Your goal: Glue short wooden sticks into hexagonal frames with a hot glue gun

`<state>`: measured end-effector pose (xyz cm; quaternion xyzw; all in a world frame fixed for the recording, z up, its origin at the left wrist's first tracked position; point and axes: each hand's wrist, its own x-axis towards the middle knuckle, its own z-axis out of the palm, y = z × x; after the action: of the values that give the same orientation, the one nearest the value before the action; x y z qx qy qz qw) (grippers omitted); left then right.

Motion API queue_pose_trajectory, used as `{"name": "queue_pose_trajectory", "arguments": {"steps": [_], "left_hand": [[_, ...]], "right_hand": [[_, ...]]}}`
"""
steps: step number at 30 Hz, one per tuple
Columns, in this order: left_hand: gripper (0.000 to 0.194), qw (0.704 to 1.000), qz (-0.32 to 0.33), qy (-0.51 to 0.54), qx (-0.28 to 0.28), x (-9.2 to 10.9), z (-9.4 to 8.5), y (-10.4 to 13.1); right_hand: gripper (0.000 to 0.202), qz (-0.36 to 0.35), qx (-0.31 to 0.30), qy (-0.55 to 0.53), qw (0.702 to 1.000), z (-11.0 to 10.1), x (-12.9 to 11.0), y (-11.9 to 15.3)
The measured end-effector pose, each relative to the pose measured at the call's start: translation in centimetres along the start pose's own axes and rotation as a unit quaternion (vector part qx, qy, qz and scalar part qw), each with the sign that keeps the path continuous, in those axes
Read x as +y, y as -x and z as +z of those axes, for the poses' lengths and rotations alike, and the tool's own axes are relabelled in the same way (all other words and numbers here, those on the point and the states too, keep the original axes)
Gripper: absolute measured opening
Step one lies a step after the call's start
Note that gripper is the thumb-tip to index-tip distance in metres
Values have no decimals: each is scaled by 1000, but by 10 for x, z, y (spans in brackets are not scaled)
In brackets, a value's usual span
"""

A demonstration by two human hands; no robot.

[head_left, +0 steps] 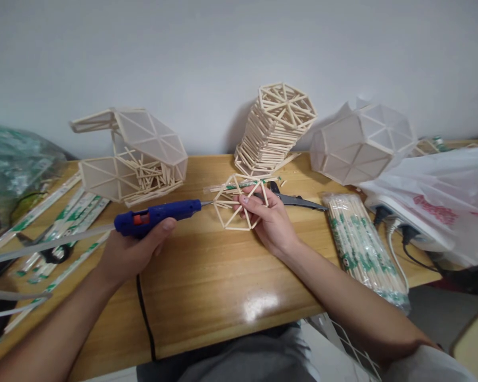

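My left hand (pixel 133 252) is wrapped round a blue hot glue gun (pixel 159 216), and a long glue stick (pixel 75 240) runs out of its back end. The nozzle points right, at the left edge of a small wheel-shaped frame of wooden sticks (pixel 239 227); whether it touches cannot be made out. Thumb and fingers of my right hand (pixel 273 220) pinch that stick frame near its middle and right side. Beyond my right hand lies a black-handled tool (pixel 298 201), partly hidden. Loose sticks in a green-printed wrapper (pixel 231 187) lie behind the frame.
At the back stand a stick tower (pixel 271 132), a paper-covered frame with loose sticks inside (pixel 151 138) and another covered frame (pixel 362 143). Packed chopsticks (pixel 362 244) and a power strip (pixel 414 228) are right; scissors (pixel 56 253) and wrapped chopsticks (pixel 82 212) left. A black cord (pixel 144 313) crosses the table.
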<state>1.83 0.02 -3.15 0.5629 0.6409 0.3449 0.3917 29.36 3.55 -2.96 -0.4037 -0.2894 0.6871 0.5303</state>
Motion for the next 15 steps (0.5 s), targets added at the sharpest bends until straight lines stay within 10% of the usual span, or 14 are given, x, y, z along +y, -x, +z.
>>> {"name": "queue_pose_trajectory", "arguments": {"steps": [15], "left_hand": [[62,999,21,-32,4,3,0,2]], "right_hand": [[39,-15,1,12,1000,-1,2,-1]]}}
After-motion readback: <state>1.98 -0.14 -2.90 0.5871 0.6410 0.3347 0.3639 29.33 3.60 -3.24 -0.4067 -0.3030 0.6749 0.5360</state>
